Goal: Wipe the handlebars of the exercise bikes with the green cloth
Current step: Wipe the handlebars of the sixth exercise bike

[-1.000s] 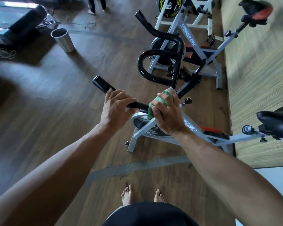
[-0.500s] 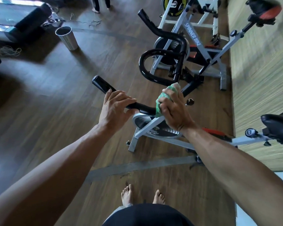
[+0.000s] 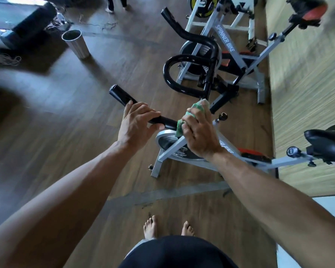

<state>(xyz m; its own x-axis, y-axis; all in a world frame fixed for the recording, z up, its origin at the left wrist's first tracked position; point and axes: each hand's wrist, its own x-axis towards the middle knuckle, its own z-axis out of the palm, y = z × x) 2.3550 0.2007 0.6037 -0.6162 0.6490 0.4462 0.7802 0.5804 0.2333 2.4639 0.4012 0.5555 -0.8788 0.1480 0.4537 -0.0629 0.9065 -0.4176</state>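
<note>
Wood-plank floor fills the left and lower frame; a pale woven wall runs down the right edge.

Near exercise bike, centre frame: grey frame, flywheel low, black saddle at the right edge. A second bike, lettered SPINNER BIKE, stands behind it in the upper centre, with its own black looped handlebar untouched by either hand. A third frame with a yellow wheel shows at the top edge.

Near handlebar: black tube running from the centre toward the upper left, its end free and bare.

Metal bin, upper left. Another person's feet at the top edge. The wearer's bare feet, bottom centre.

Left hand, centre: fingers curled over the near handlebar, gripping it just beside the right hand.

Right hand, right of centre: fingers curled round the green cloth, which is bunched against the bar where it bends; cloth shows above and left of the knuckles.

Handling, as judged:
- Cloth looks soft, light and limp; it should wrap the tube under a closed palm. Loose corners could slip out, so keep it balled in the fist.
- Bar is rigid and fixed, glossy, probably slick. Bracing with the free hand on the bar seems sound.
- The bike looks heavy enough not to shift under wiping pressure.
- The bare end toward the upper left and the second bike's loop appear yet to be wiped.
</note>
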